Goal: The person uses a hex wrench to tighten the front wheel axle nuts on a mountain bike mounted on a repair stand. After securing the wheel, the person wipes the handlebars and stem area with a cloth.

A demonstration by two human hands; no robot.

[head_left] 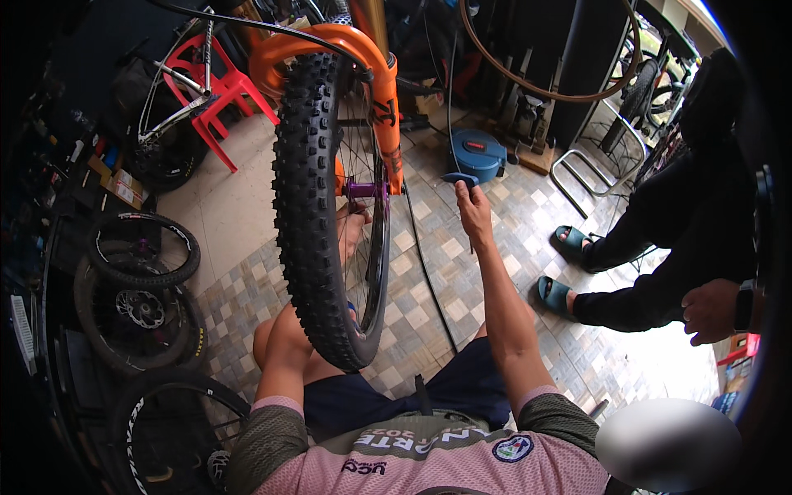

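Right hand [473, 210] grasps blue tool [459, 177]: likely light, rigid. Left hand [353, 228] seen through wheel [307, 206]; grip unclear. Wheel likely bulky, firm.

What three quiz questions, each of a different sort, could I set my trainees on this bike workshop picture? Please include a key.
1. Multiple choice: what colour is the hub at the lower end of the orange fork? a) green b) white c) purple
2. True or false: the red chair stands to the right of the orange fork in the picture.
3. Short answer: which hand shows through the wheel, and what does the other hold?

Key:
1. c
2. False; the red chair is to its left.
3. The left hand; the right hand holds a small dark-blue object, its kind unclear.
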